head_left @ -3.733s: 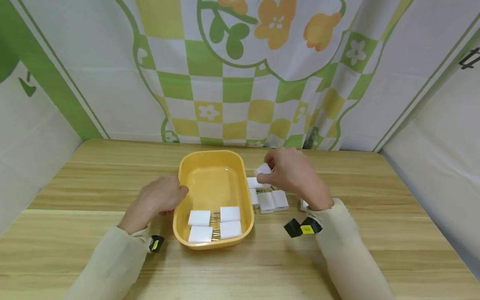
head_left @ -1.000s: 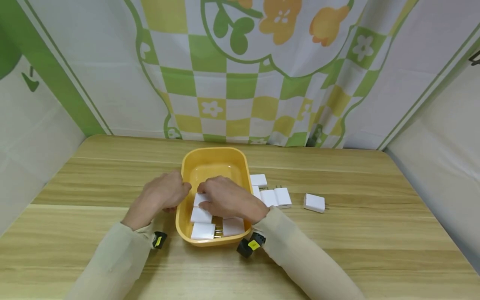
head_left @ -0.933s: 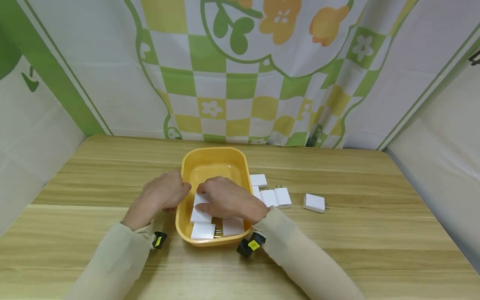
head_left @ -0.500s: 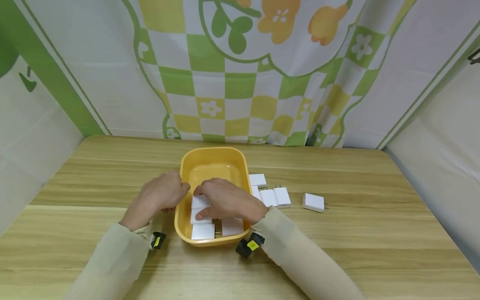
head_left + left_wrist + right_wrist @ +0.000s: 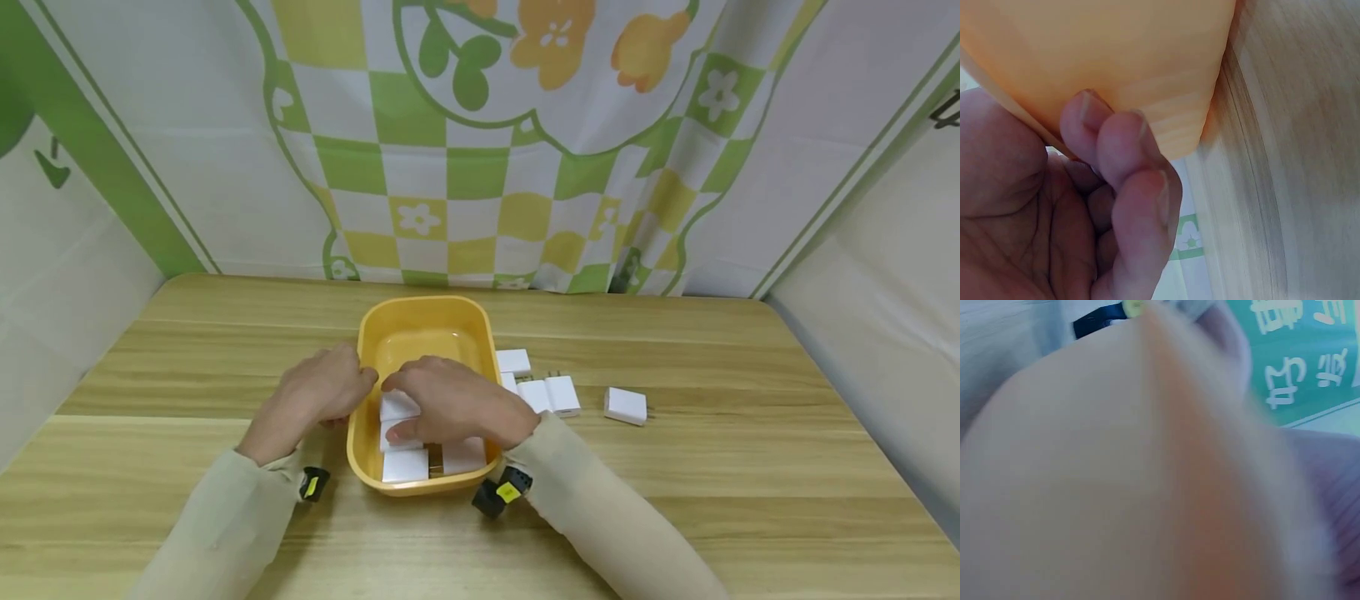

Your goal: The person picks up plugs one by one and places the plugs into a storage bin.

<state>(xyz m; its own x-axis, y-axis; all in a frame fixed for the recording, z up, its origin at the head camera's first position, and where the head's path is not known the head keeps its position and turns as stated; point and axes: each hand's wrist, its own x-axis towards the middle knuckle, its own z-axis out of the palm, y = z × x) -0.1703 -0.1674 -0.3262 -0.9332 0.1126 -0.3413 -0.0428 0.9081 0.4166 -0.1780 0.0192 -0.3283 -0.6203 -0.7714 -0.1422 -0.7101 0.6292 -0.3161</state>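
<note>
My left hand [image 5: 324, 387] grips the left rim of a yellow plastic basin [image 5: 426, 302]; in the left wrist view, its thumb is inside the wall [image 5: 1116, 37] and its curled fingers lie against the outside. Inside the basin, my right hand [image 5: 450, 400] bends over a white plug-in charger [image 5: 399, 407], index finger at its far edge. The thumb lies over a second charger [image 5: 397, 446] right below. A third charger [image 5: 405, 467] sits nearest the front wall, facing another charger [image 5: 463, 457] at right. The right hand hides the basin's middle.
Right of the basin lie several white chargers, among them one at the back [image 5: 513, 361] and a pair side by side [image 5: 562, 395]. A lone charger [image 5: 626, 406] lies farther right, prongs rightward. A patterned curtain [image 5: 480, 167] hangs behind the wooden table [image 5: 712, 467].
My right hand has carried a charger from the table into the basin. Over the last second its thumb slid toward me and the left chargers drew closer together. The left hand stays on the rim.
</note>
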